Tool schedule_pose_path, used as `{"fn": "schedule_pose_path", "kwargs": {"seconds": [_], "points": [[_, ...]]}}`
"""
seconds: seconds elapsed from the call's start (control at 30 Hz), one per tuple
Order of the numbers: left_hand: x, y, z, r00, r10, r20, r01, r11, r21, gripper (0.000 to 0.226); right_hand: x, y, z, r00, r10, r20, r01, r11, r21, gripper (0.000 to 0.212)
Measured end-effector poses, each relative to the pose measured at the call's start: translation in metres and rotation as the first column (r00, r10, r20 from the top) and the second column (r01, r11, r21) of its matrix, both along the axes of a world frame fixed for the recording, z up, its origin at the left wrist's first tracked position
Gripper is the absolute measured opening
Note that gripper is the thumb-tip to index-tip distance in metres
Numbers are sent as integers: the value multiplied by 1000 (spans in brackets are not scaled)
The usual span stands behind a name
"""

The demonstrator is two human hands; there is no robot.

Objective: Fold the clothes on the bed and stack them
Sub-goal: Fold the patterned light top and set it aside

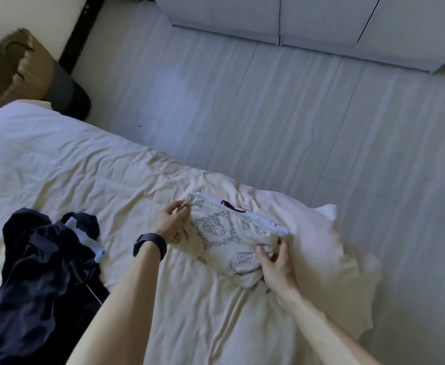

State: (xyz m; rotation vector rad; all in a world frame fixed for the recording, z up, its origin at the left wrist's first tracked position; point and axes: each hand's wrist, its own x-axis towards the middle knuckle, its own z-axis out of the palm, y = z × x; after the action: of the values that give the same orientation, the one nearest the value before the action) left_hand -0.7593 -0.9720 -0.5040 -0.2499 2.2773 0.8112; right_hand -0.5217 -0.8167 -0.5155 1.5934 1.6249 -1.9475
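**Both hands on the printed garment near the bed's floor-side edge**

My left hand (171,219) reaches forward from a bare forearm, a dark wristband (150,245) round the wrist. Its thumb and fingers are curled and pinch the far left corner of the cream printed garment (221,238). My right hand (276,262) comes in from the lower right, palm turned inward. Its thumb and fingers are closed on the bunched fabric at the garment's near right end. Both arms run out of the frame at the bottom.

The printed garment lies folded on the bed (58,167), close to the edge that meets the floor (268,114) and towards the bed's right corner. It rests on a white garment (258,218), of which only a thin strip shows along the far side, with a bit of red and black print that I cannot read. The fingertips of my right hand are buried in the folds, so how much cloth they hold is hard to tell.

A dark navy heap of clothes (45,272) lies unfolded at the bed's near left side, well apart from the fold, cut off by the frame.

Beyond the bed's far left corner stands a woven basket (13,64), blurred, with a dark grey shape (66,93) beside it that I cannot make out. White cabinet doors (295,17) line the far side of the floor.
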Motion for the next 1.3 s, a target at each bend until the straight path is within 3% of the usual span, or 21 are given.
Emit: {"fn": "schedule_pose_path", "kwargs": {"seconds": [0.2, 0.27, 0.33, 0.4, 0.47, 0.57, 0.67, 0.73, 0.97, 1.2, 1.3], "points": [[7, 3, -27, 995, -81, -52, 76, 993, -89, 32, -6, 13, -4, 986, 148, 83, -143, 988, -61, 49], [19, 10, -22, 969, -117, -217, 87, 986, -139, 40, -4, 15, 3, 949, 226, 218, -262, 953, 152, 59], [42, 16, -14, 858, -242, -453, 123, 953, -276, 53, -2, 13, 15, 933, 220, 286, -349, 751, 561, 68], [72, 22, -6, 699, -401, -592, 235, 911, -340, 62, -6, 2, 22, 934, 302, 189, -322, 490, 810, 66], [94, 22, -10, 614, -575, -541, 442, 818, -368, 65, -17, -15, 15, 842, 514, 162, -376, 346, 859, 63], [95, 15, -33, 534, -796, -286, 671, 605, -429, 60, -32, -30, -12, 694, 665, 275, -528, 212, 822, 61], [75, 11, -56, 505, -841, -193, 700, 530, -479, 57, -35, -20, -46, 657, 666, 354, -570, 131, 811, 59], [68, 11, -69, 508, -840, -190, 694, 530, -487, 57, -32, -14, -67, 630, 673, 388, -581, 76, 810, 61], [58, 1, -108, 499, -803, -325, 684, 596, -421, 62, -30, -18, -102, 597, 680, 426, -592, 15, 806, 65], [50, -6, -129, 422, -824, -378, 693, 562, -452, 66, -34, -30, -113, 595, 649, 473, -603, -29, 797, 67], [51, -7, -127, 432, -830, -354, 688, 556, -466, 66, -34, -30, -112, 570, 675, 468, -638, 5, 770, 69]]}}
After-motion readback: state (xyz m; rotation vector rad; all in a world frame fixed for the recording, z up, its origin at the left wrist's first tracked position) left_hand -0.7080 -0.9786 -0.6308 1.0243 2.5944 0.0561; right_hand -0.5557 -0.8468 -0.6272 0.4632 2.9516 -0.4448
